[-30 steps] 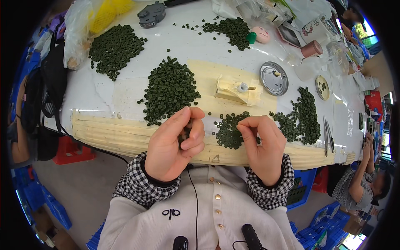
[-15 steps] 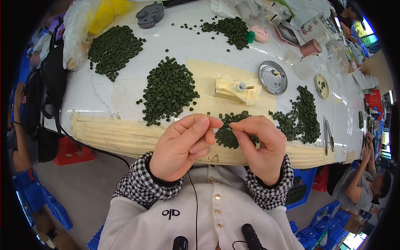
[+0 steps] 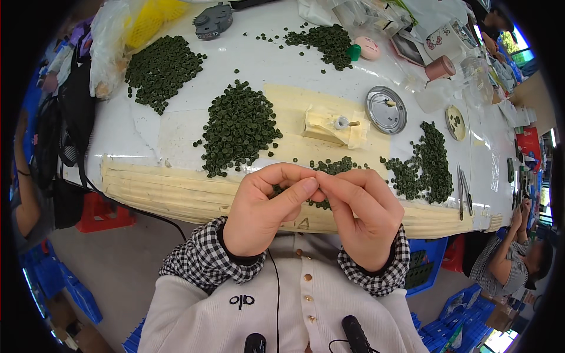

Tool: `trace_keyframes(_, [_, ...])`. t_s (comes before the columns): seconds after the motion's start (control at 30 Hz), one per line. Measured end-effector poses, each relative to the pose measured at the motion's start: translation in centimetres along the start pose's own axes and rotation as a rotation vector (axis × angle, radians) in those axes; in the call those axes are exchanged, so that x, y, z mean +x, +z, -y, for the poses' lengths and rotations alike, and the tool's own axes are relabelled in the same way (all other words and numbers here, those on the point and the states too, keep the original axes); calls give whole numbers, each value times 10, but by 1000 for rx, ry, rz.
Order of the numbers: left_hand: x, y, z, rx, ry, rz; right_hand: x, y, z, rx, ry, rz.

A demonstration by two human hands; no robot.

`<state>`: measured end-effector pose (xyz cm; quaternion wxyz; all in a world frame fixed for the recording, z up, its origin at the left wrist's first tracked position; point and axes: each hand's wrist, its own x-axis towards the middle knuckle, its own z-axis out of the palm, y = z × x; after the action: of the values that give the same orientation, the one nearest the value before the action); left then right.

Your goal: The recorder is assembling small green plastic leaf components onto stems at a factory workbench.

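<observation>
My left hand (image 3: 263,203) and my right hand (image 3: 366,212) meet at the fingertips over the table's near edge. Thumb and forefinger of each are pinched together; whatever lies between them is too small or hidden to make out. Just beyond and partly behind the hands spreads a small pile of dark green round parts (image 3: 339,165). A taller heap of the same little parts (image 3: 240,130) lies to the left of it. Further right is another heap (image 3: 432,162). Behind the hands stands a tape-wrapped block (image 3: 323,132) with a small peg on top.
A round metal lid (image 3: 385,110) and a shallow dish (image 3: 454,122) lie at the right. Tweezers (image 3: 465,188) rest near the right edge. More green heaps (image 3: 163,70) and a grey device (image 3: 213,22) are at the back. A co-worker (image 3: 511,259) sits at far right.
My hands have come together: the fingertips were apart and now touch. The right hand moved left, the left slightly right, covering more of the small pile.
</observation>
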<state>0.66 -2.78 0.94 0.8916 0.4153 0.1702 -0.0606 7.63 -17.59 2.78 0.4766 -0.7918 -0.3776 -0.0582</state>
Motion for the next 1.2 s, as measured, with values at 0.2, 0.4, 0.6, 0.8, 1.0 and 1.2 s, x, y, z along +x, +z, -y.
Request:
trace_keyframes(0.2, [1,-3,0,-7,5,21,1,-6,-2,186,141,142])
trace_keyframes(0.4, [2,-8,-3,-84,-47,76,2,-4,-6,285,149,142])
trace_keyframes(0.6, [3,-12,-4,-126,-98,121,7,-4,-7,189,53,90])
trace_keyframes(0.8, [2,-9,-7,-152,-70,83,3,-1,-13,351,188,46])
trace_keyframes(1.0, [2,-11,-16,-183,46,-17,-4,-8,-19,374,313,20])
trace_keyframes(1.2, [-1,-16,-15,-213,34,63,-3,-6,-14,422,347,34])
